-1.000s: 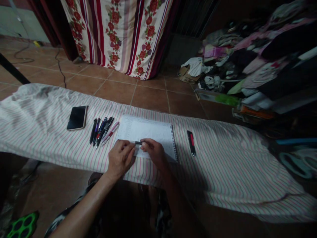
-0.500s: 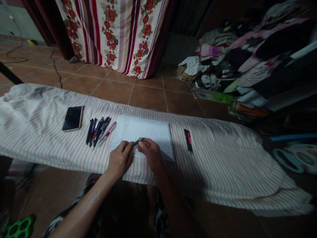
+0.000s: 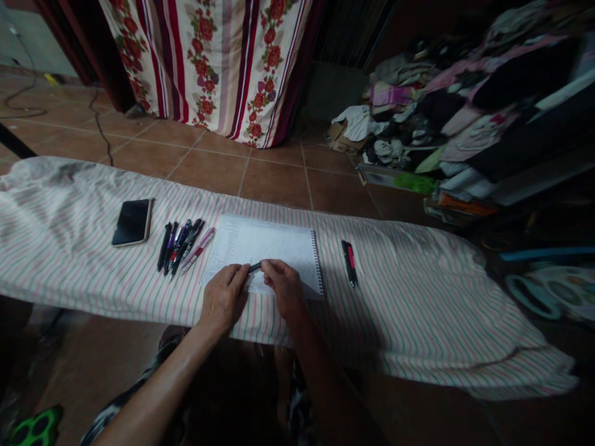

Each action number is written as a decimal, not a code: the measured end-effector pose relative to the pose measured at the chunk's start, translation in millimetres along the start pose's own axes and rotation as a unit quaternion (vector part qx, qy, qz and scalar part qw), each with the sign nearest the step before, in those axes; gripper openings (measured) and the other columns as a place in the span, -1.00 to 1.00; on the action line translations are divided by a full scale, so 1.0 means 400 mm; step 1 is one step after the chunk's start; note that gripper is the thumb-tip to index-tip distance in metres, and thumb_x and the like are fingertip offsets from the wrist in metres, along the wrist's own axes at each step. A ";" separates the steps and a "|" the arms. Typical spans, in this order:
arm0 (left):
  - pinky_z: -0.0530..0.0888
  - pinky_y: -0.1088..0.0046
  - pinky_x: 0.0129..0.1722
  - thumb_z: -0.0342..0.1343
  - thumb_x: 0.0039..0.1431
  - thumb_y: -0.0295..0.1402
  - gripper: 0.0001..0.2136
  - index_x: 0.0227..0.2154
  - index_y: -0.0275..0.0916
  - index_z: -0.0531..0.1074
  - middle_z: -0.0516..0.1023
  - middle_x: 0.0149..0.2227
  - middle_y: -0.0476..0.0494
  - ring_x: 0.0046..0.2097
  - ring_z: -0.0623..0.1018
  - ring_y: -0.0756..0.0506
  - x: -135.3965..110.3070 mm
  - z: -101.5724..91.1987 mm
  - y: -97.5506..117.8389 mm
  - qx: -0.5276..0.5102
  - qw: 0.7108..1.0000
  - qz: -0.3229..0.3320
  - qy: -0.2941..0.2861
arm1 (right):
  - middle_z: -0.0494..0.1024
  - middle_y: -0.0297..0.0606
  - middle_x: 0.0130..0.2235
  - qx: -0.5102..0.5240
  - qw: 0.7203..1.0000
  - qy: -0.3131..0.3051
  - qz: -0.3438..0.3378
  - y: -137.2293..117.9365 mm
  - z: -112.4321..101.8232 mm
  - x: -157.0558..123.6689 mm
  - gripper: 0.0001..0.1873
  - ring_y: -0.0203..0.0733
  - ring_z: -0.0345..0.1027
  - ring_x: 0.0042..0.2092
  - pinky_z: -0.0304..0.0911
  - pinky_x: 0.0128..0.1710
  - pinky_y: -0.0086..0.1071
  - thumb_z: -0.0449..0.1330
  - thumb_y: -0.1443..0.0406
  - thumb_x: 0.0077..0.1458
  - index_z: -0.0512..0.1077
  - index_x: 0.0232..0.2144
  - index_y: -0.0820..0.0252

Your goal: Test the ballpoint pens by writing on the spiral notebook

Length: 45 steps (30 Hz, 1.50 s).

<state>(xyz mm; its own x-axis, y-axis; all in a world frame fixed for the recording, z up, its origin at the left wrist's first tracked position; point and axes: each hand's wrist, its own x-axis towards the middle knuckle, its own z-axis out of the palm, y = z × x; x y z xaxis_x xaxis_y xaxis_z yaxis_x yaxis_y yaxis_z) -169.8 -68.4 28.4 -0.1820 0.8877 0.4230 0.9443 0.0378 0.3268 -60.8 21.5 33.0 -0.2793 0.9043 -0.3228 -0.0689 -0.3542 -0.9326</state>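
Above the near part of a spiral notebook (image 3: 274, 238), both hands hold one dark pen (image 3: 255, 267). My left hand (image 3: 225, 291) is closed around its left end. The fingertips of my right hand (image 3: 284, 282) pinch its right end, where the tip is hidden. Faint writing covers parts of the notebook page, whose spiral binding runs down the right side. Left of the notebook lies a group of several pens (image 3: 181, 248), dark ones plus a pink and white one. To its right, two pens (image 3: 349, 263), black and red, rest side by side.
A tablet or large phone (image 3: 132, 222) with a dark screen lies at the left on the striped cloth (image 3: 409, 297). Beyond the covered surface hang a floral curtain (image 3: 204, 62) and, at right, a heap of clothes (image 3: 446, 93). A green object (image 3: 37, 427) is on the floor.
The fingers of my right hand have shifted on the pen's right end, covering the shiny tip that showed before. The pen lies flatter now. The whole view has moved slightly.
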 end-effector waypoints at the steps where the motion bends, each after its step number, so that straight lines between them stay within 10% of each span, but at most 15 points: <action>1: 0.42 0.40 -0.26 -0.11 0.16 -0.45 -0.68 -0.02 -0.22 0.31 0.47 -0.21 -0.19 -0.21 0.45 -0.10 0.002 -0.001 0.002 -0.007 1.000 0.001 -0.007 | 0.39 -0.40 -0.56 -0.007 1.000 -0.001 -0.010 0.000 -0.002 0.001 -0.71 -0.39 0.17 -0.53 0.16 -0.49 -0.47 0.28 0.12 -0.27 0.47 -0.52 0.22; 23: 0.38 0.49 -0.37 -0.17 0.21 -0.37 -0.70 -0.08 -0.27 0.36 0.49 -0.27 -0.14 -0.31 0.49 -0.06 0.009 -0.020 0.017 -0.026 0.996 -0.064 -0.057 | 0.38 -0.40 -0.55 -0.059 0.995 -0.005 -0.084 -0.003 0.007 -0.007 -0.75 -0.32 0.19 -0.46 0.15 -0.43 -0.43 0.19 0.17 -0.15 0.51 -0.42 0.19; 35: 0.34 0.47 -0.42 -0.13 0.19 -0.41 -0.72 -0.09 -0.28 0.36 0.49 -0.28 -0.11 -0.32 0.47 -0.07 0.004 -0.012 0.015 0.044 0.998 -0.019 -0.030 | 0.35 -0.43 -0.60 0.072 0.997 -0.007 0.040 -0.003 0.013 0.001 -0.71 -0.41 0.16 -0.52 0.16 -0.45 -0.46 0.33 0.12 -0.34 0.45 -0.58 0.22; 45: 0.33 0.45 -0.44 -0.15 0.20 -0.38 -0.73 -0.10 -0.25 0.35 0.49 -0.29 -0.11 -0.37 0.47 -0.06 0.010 -0.021 0.024 0.060 0.995 -0.037 -0.068 | 0.29 -0.46 -0.62 -0.001 0.999 -0.022 -0.035 -0.009 -0.003 0.000 -0.76 -0.40 0.08 -0.52 0.05 -0.47 -0.45 0.26 0.20 -0.24 0.53 -0.44 0.20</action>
<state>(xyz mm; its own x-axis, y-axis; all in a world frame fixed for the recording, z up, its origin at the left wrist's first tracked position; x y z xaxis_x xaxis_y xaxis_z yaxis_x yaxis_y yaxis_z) -163.9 -68.6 40.3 -0.2209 0.9340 0.2809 0.9571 0.1522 0.2464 -59.3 23.2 36.1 -0.3166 0.9152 -0.2493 -0.0873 -0.2899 -0.9531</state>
